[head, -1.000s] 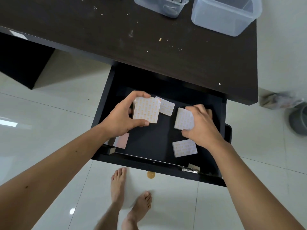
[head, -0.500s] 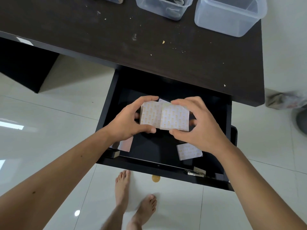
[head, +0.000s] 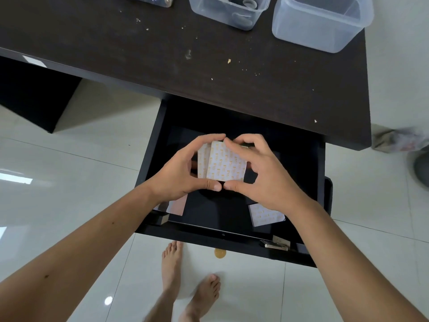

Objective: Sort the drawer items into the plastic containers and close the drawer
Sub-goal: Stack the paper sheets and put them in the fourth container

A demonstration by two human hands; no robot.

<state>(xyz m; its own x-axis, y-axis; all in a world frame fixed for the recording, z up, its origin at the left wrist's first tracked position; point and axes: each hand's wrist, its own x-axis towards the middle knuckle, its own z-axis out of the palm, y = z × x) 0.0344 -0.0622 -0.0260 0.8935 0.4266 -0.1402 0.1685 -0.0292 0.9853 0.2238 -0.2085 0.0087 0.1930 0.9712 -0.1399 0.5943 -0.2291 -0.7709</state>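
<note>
**deskdiver:** ok what's going on in the drawer point(head: 153, 145) right now?

**tilefloor88:** both hands are over the open black drawer, squaring up a little stack of white packets point(head: 226, 165) with orange print. The left hand point(head: 183, 175) pinches the stack's left side, thumb under the bottom edge and index finger curled over the top. The right hand point(head: 262, 177) does the same from the right, so thumbs and index fingertips nearly touch around the stack. Looks like at least two packets, one peeking out behind on the left.

**deskdiver:** anything left in there?

**tilefloor88:** yeah, one more white packet point(head: 265, 214) lies flat on the drawer floor, partly hidden under the right wrist. There's a pinkish square point(head: 177, 206) under the left wrist, half covered, can't tell what it is. A small metal thing point(head: 275, 245) sits at the front right corner, too small to name.

**deskdiver:** and the containers?

**tilefloor88:** up on the dark desk point(head: 209, 66), far edge. A clear plastic container point(head: 320, 26) on the right, another clear container point(head: 228, 12) left of it with dark bits inside. Crumbs are scattered on the desktop. Bare feet point(head: 171, 266) on the white tile floor point(head: 69, 182) below the drawer front.
</note>
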